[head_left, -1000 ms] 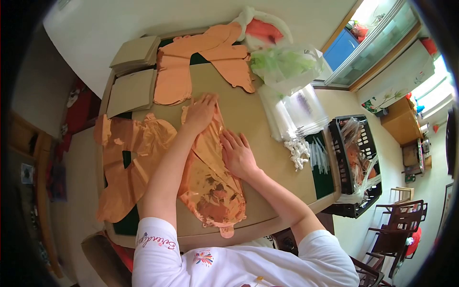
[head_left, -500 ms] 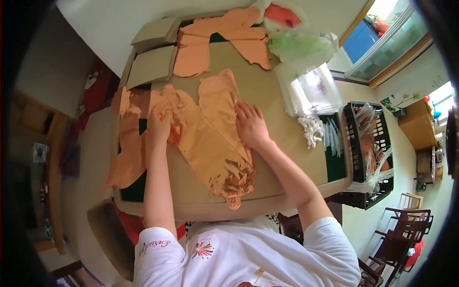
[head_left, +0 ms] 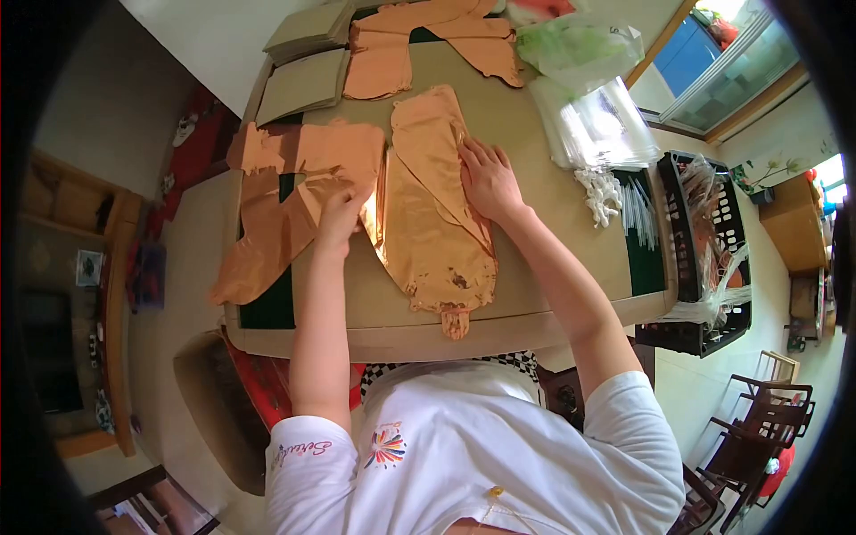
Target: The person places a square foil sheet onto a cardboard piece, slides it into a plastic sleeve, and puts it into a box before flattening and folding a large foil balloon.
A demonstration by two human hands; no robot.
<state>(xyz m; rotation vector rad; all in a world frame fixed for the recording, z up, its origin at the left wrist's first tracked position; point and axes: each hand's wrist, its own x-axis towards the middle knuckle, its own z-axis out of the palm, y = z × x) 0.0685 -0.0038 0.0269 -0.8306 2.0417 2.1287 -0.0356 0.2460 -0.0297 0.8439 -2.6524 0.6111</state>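
Observation:
A flat copper-coloured foil balloon (head_left: 432, 236) lies in front of me, its lengthwise sides folded inward and a short tab at the near end. My left hand (head_left: 341, 218) is closed with its fingers pinching the foil at the balloon's left edge. Stretched flat, my right hand (head_left: 492, 183) rests with fingertips on the balloon's right edge. More flat foil balloons (head_left: 254, 241) are spread to the left, partly under my left hand and forearm.
At the back lie more foil balloons (head_left: 379, 62) beside stacked cardboard sheets (head_left: 303, 85). Clear plastic bags (head_left: 597, 125), white ties (head_left: 599, 194) and thin clear straws (head_left: 638, 214) lie at the right. A black crate (head_left: 682, 241) stands off the table's right side.
My left hand has drawn the foil's left side inward, and the bunched foil beneath it has flattened. My right hand stays on the right edge. The whole view has shifted.

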